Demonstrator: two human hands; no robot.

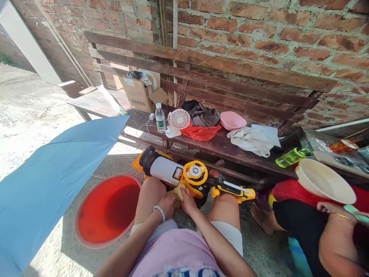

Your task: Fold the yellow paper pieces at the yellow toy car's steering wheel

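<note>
My left hand (166, 206), with a white beaded bracelet on its wrist, and my right hand (188, 202) meet over a crumpled tan cloth (177, 192). Both hands grip the cloth, which presses against a yellow-and-black toy water gun (170, 172) with a white tank. The toy rests across my knees, its barrel pointing right and its far side hidden. A round yellow dial (195, 173) sits close above my right hand.
A red plastic basin (108, 211) is on the floor left of my knees, beside a blue umbrella (49, 184). A wooden bench (219, 150) holds a cardboard box, water bottle, small fan and pink bowl. On the right, a seated person's arm (337, 231) is near a beige basin (324, 181).
</note>
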